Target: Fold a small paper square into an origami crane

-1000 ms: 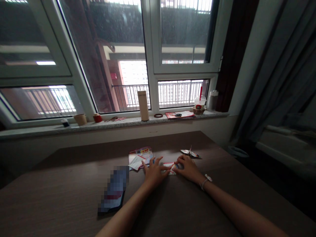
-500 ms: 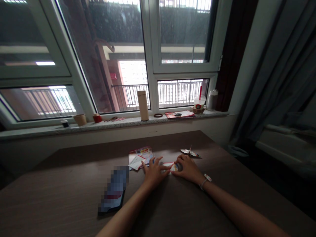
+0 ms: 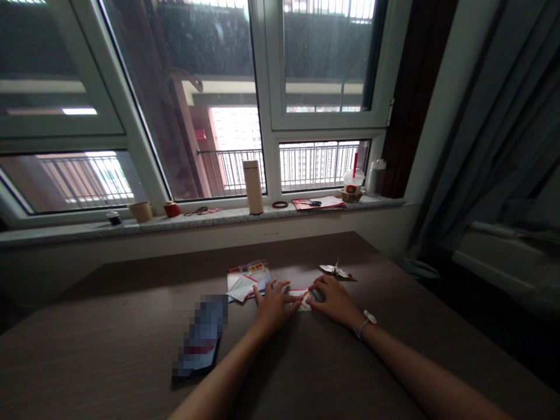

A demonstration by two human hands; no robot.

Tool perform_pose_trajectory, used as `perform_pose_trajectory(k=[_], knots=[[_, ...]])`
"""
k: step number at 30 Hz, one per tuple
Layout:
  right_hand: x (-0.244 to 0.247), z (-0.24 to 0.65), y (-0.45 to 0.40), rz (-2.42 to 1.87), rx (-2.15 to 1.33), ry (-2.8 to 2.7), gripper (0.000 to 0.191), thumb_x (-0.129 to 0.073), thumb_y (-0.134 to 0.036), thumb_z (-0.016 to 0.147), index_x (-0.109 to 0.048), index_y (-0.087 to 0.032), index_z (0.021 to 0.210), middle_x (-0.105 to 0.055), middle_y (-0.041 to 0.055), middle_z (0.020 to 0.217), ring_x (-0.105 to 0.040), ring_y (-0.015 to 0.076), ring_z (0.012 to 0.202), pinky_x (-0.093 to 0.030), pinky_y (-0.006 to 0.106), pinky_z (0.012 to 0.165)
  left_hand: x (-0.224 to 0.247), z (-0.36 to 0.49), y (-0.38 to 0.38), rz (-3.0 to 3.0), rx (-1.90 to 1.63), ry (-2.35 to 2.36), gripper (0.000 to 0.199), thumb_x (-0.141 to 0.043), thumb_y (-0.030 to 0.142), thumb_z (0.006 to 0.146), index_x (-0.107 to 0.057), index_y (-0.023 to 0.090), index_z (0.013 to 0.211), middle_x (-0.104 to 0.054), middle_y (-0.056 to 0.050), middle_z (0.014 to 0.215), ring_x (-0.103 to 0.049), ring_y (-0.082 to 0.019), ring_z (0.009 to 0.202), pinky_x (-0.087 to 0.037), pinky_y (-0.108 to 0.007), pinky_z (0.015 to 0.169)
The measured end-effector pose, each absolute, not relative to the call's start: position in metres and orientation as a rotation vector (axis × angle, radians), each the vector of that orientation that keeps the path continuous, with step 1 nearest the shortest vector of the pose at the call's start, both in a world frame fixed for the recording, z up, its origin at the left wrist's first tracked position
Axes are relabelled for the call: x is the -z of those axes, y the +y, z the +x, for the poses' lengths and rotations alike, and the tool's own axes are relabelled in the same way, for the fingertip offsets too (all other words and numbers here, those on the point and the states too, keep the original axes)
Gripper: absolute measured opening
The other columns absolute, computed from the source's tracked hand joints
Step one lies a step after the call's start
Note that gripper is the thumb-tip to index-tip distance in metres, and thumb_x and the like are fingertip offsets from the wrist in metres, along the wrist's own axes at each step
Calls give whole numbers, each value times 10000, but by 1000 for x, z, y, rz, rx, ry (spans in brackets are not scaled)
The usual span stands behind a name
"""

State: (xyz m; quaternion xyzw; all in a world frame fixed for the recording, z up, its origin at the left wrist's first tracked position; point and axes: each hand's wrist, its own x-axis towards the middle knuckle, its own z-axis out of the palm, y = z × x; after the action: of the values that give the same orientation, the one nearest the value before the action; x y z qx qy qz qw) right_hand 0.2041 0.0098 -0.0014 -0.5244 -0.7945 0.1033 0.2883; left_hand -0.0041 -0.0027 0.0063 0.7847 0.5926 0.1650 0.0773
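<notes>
A small piece of folded printed paper (image 3: 301, 293), white with red and blue, lies on the table between my two hands. My left hand (image 3: 275, 306) holds its left part with thumb and index finger together at the paper; the other fingers are spread. At the right end, my right hand (image 3: 333, 298) has thumb and fingers curled in a pinch on the paper. Fingers cover part of the sheet, so its exact folds cannot be made out. Just beyond the right hand sits a folded paper crane (image 3: 336, 270).
Left of the hands are printed leaflets (image 3: 247, 281) and a phone (image 3: 202, 335) with a blurred screen, on the brown table (image 3: 109, 326). The windowsill (image 3: 214, 217) carries a beige flask (image 3: 252, 188), a drink cup (image 3: 353, 182), scissors (image 3: 314, 203) on papers and a paper cup (image 3: 140, 212).
The fingers have shifted very slightly at the paper, and its printed face shows at a slightly different angle. Both hands stay in nearly the same place.
</notes>
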Motion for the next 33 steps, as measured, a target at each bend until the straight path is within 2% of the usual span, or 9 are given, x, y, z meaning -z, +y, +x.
perform_pose_trajectory(k=[5,12,17,27,33], knots=[[-3,199,2,-1418,-169,-2136,309,-707,-422,755,-664,-220,985,-614,54,1047,-538,235,1060,-404,343,943,-7,-4,-2,2349,-527,1739,180,-608,505,855,-753,438,937,-535,53,1413,-293,-330,1395,34,-746,1091],[-5,195,7,-1522,-114,-2131,226,-648,-384,804,-668,-216,953,-636,56,1031,-555,234,1036,-411,330,896,-8,-4,0,2290,-495,1750,158,-655,492,821,-733,481,958,-524,64,1424,-294,-340,1399,19,-789,1051],[-5,194,14,-1557,-92,-2127,161,-613,-356,841,-692,-236,914,-653,47,1030,-557,236,1052,-406,337,891,-9,-4,0,2303,-468,1757,177,-657,487,819,-733,474,978,-503,52,1443,-271,-348,1410,44,-777,1058],[-4,192,22,-1603,-36,-2124,139,-570,-325,874,-684,-247,876,-655,42,1030,-561,238,1052,-410,335,837,-9,-3,1,2298,-498,1745,146,-664,474,815,-742,464,937,-517,67,1431,-276,-354,1404,36,-796,1041],[0,190,24,-1628,-17,-2111,134,-558,-308,879,-676,-247,883,-648,48,1026,-553,238,1051,-411,331,824,-8,-3,1,2292,-485,1742,172,-657,471,821,-745,450,968,-508,44,1441,-267,-346,1405,39,-756,1077]])
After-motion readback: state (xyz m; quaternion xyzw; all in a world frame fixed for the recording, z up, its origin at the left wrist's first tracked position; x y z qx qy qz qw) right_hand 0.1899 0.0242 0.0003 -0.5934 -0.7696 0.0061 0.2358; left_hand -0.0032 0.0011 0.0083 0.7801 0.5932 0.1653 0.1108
